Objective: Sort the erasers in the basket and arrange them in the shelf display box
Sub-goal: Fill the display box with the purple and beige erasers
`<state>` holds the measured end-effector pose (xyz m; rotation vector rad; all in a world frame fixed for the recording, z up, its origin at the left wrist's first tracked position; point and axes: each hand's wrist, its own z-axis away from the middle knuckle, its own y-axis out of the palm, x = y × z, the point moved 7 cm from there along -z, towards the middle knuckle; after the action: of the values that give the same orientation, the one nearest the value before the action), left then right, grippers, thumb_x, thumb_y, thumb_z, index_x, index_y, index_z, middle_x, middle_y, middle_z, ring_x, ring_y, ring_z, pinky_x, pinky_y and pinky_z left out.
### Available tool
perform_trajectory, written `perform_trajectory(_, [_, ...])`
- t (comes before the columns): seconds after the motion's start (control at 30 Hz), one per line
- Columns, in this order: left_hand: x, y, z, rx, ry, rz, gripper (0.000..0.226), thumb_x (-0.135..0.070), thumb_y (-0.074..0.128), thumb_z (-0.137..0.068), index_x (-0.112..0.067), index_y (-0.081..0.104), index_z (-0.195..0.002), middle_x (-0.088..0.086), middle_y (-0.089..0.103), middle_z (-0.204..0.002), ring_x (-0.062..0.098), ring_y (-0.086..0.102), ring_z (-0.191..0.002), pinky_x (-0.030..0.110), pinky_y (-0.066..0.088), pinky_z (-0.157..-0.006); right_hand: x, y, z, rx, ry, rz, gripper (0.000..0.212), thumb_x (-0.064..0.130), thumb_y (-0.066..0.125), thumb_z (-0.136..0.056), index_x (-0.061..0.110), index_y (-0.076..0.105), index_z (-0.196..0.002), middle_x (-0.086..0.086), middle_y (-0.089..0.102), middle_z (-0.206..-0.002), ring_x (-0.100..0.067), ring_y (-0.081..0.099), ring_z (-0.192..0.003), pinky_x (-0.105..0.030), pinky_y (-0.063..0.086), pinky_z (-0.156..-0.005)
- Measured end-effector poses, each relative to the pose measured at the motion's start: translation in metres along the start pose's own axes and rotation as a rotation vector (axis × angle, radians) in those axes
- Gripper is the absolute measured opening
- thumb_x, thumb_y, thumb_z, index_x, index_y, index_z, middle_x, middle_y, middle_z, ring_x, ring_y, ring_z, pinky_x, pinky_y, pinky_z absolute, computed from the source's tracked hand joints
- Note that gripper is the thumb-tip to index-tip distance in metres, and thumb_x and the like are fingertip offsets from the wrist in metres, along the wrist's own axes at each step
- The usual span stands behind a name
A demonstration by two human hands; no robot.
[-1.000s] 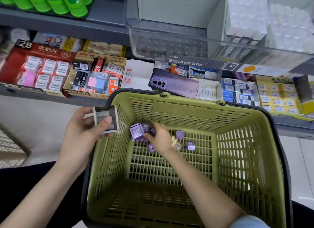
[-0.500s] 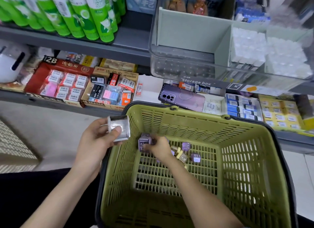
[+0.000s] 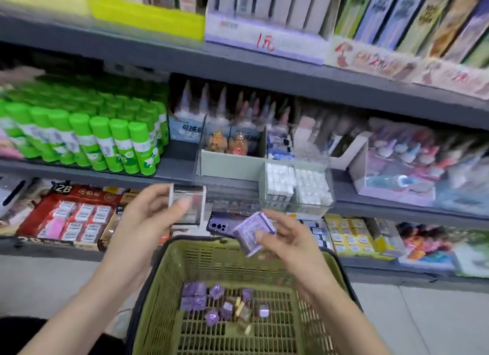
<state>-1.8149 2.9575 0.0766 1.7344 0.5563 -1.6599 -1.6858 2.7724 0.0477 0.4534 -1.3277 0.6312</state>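
The left hand [image 3: 144,222] grips a small clear box [image 3: 189,209], thumb across its front, above the green basket [image 3: 164,288] where loose purple erasers [image 3: 195,296] lie, while the right hand [image 3: 291,242] pinches a purple wrapped eraser [image 3: 251,234] below the shelf's divided display box [image 3: 230,166].

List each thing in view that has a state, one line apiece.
left hand: grips the clear box.
clear box: held up, contents unclear.
right hand: pinches the purple eraser pack.
purple eraser pack: held above the basket.
basket: holds loose erasers on its floor.
loose erasers: scattered, unsorted.
shelf display box: left compartment looks empty, right ones full of white pieces.
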Motion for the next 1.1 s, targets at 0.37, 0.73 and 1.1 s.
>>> perform_trajectory(0.37, [-0.042,0.026,-0.093,-0.015,0.154,-0.136,0.015,-0.012,0.067,-0.084,-0.024,0.060,-0.090,0.000,0.068,-0.090,0.012,0.062,-0.084,0.021,0.046,-0.077,0.123,-0.028,-0.097,-0.306,-0.244,0.366,0.029,0.011,0.064,-0.086,0.015,0.057,-0.114,0.000,0.063,-0.094,-0.022,0.066,-0.071,-0.034,0.059,-0.067])
perform_trajectory(0.73, [-0.023,0.029,-0.128,0.044,0.083,-0.185,0.025,-0.018,0.068,-0.084,-0.036,0.051,-0.090,-0.006,0.064,-0.097,0.010,0.061,-0.093,0.029,0.044,-0.086,0.126,-0.010,-0.159,-0.095,-0.079,1.210,0.054,0.044,0.077,-0.071,0.020,0.062,-0.117,-0.002,0.066,-0.113,-0.023,0.060,-0.101,-0.031,0.051,-0.086])
perform_trajectory(1.1, [-0.015,0.034,-0.129,0.066,0.085,-0.260,0.029,-0.019,0.069,-0.083,-0.021,0.054,-0.108,-0.001,0.064,-0.102,0.016,0.061,-0.095,0.033,0.048,-0.089,0.113,0.009,-0.192,-0.151,-0.228,1.722,0.033,0.057,0.063,-0.075,0.034,0.067,-0.097,0.003,0.062,-0.106,-0.021,0.053,-0.098,-0.026,0.038,-0.073])
